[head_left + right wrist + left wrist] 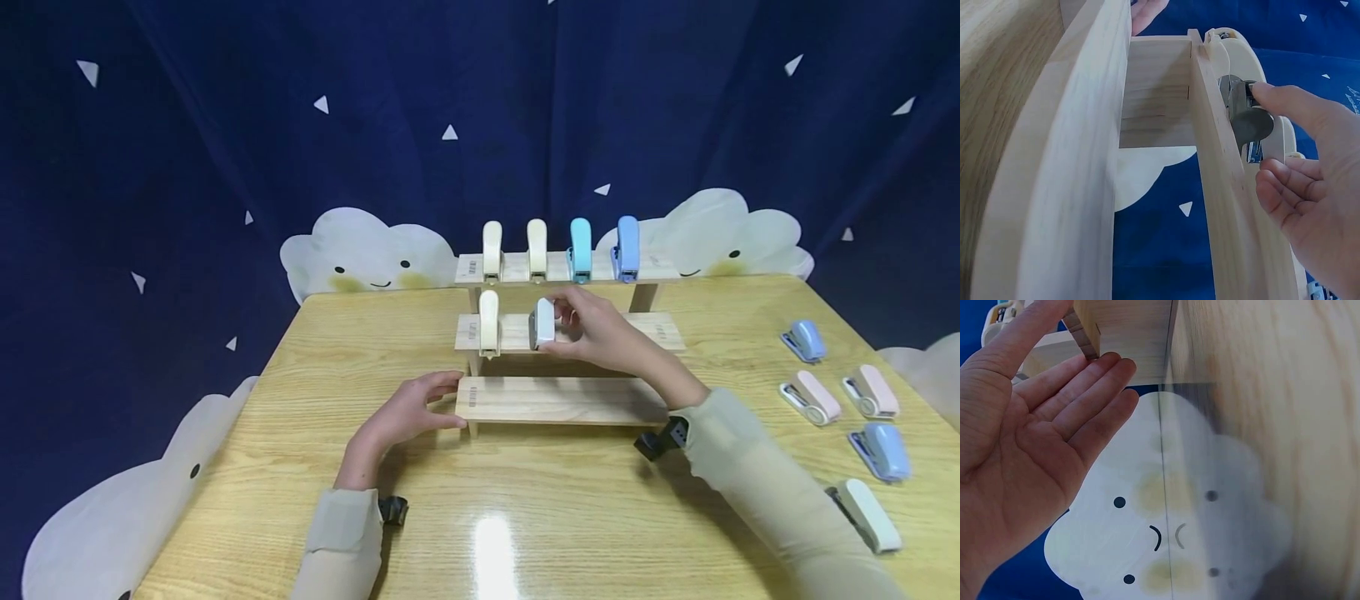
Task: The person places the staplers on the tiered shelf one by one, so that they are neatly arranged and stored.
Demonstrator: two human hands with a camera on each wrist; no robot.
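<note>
Dark blue curtain (525, 100) dotted with white triangles hangs behind our wooden table (525, 483), where a three-tiered rack stands. With our right hand (600, 333) we pinch a white stapler (546, 323) between thumb and fingers, upright at the middle shelf (513, 329); whether its base bears on the wood, we cannot tell. Just left of it stands a cream stapler (489, 321). We have our left hand (408, 408) at the left end of the lowest shelf (562, 400), thumb and fingers parted, gripping nothing. Along the top shelf (513, 267) we see two cream staplers (492, 247), a turquoise stapler (580, 248) and a blue stapler (627, 247). On the table to our right lie two blue staplers (883, 452), two pink staplers (816, 396) and a pale stapler (867, 514).
</note>
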